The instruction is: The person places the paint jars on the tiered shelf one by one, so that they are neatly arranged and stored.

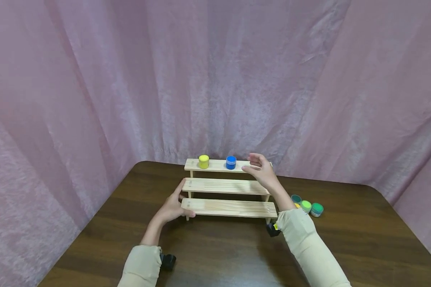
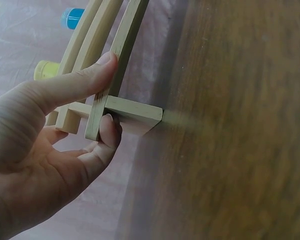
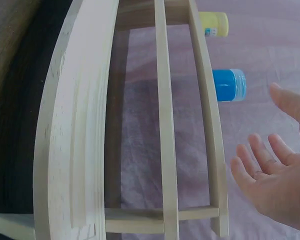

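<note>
A three-tier wooden stand (image 1: 226, 208) stands on the table. My left hand (image 1: 171, 206) grips the left end of its lowest board, thumb on top and fingers beneath, as the left wrist view (image 2: 65, 145) shows. On the top board sit a yellow paint jar (image 1: 203, 162) at the left and a blue paint jar (image 1: 231, 162) near the middle; they stand apart. My right hand (image 1: 263, 170) hovers by the right part of the top board, right of the blue jar. In the right wrist view its fingers (image 3: 262, 155) are spread and hold nothing.
Right of the stand, partly behind my right forearm, several paint jars cluster on the brown table (image 1: 359, 231): a green jar (image 1: 317, 209), a light green jar (image 1: 305, 206), a dark green jar (image 1: 296, 198) and a mostly hidden yellow-orange one. A pink curtain (image 1: 237, 79) hangs behind.
</note>
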{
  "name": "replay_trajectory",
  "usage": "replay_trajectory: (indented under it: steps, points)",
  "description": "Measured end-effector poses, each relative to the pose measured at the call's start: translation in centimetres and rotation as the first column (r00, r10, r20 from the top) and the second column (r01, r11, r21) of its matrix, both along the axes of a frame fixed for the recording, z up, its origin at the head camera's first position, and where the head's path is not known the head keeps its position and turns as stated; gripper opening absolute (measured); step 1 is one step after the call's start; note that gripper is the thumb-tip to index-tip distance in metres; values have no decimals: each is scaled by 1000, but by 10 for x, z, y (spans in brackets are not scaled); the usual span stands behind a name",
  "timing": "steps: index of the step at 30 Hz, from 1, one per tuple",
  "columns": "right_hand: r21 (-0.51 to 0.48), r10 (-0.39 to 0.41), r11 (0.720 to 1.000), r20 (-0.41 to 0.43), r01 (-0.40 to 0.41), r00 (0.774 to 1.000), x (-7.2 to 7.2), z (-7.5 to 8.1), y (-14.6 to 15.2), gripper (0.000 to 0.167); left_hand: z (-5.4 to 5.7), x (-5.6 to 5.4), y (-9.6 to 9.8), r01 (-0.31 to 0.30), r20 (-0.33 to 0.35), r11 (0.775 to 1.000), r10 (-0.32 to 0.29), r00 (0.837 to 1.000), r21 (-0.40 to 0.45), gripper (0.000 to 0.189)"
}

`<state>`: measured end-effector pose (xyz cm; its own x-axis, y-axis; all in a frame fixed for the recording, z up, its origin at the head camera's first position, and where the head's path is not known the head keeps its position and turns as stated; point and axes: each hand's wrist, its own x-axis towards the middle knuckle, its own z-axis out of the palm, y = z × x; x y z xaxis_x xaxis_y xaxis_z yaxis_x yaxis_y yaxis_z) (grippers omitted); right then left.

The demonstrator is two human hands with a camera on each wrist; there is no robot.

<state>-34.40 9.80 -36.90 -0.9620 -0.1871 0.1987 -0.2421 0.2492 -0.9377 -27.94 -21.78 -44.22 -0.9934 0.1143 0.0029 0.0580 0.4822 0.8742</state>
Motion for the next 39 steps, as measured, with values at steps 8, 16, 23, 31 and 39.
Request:
replay_trajectory:
  steps: [8, 16, 23, 31, 39]
  points:
    - [7, -16, 1000, -21, 16, 1000, 4, 4, 4, 61, 2, 0, -4, -7, 16, 1000, 7, 1000, -19, 128]
    - [-8, -21, 1000, -39, 20, 999, 13, 6, 8, 59, 2, 1, -10, -9, 14, 1000, 9, 1000, -15, 128]
    - [-26, -35, 999, -45, 34, 998, 17, 2, 13, 57, 6, 3, -12, -2, 15, 1000, 2, 1000, -14, 128]
    - [-34, -68, 997, -17, 68, 998, 20, -5, 24, 59, 4, 1, -11, -22, 26, 1000, 22, 999, -22, 128]
    - [-26, -110, 994, 18, 110, 994, 27, -16, 37, 59, -1, -2, -8, -42, 26, 999, 43, 999, -21, 127]
